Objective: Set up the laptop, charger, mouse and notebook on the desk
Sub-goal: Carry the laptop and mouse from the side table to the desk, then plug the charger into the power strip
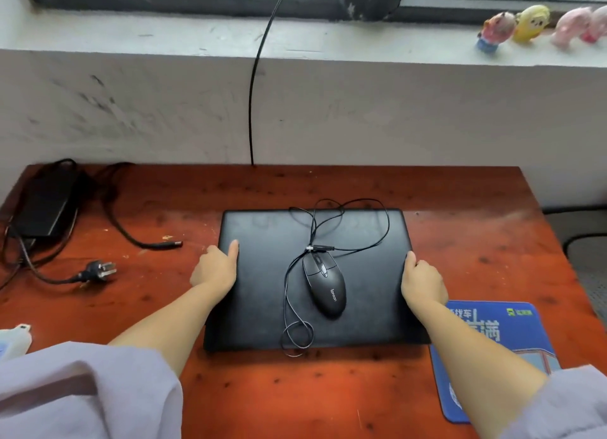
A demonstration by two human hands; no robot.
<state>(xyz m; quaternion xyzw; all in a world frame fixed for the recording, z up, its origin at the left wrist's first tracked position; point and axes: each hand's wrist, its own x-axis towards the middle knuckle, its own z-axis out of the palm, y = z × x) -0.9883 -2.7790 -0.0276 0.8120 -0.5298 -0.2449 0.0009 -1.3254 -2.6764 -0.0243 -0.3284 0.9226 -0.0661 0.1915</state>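
Gripping the closed black laptop by its side edges, both hands are clamped on: left hand on the left edge with the thumb lying flat on the lid, right hand on the right edge with the thumb on top. Fingers of both hands curl under the edges and are hidden, so can't tell if the laptop is lifted or sitting flat on the red-brown wooden desk.

Both forearms are bare and extended forward, with pale lilac sleeves pushed back near the elbows and cut off by the bottom of the view.

Between the hands, on the lid: black wired mouse, its thin cable looped loosely across the lid, USB plug lying just beyond the mouse. One loop hangs over the near edge of the laptop.

Well to the left of the left hand: black charger brick near the desk's far left corner, cords tangled around it, barrel connector and three-pin wall plug lying loose on the desk.

Under the right forearm: blue rectangular mouse pad, partly covered by the arm, print only partly readable.

Notebook: none that I can make out. White object at the left edge is cut off, can't identify.
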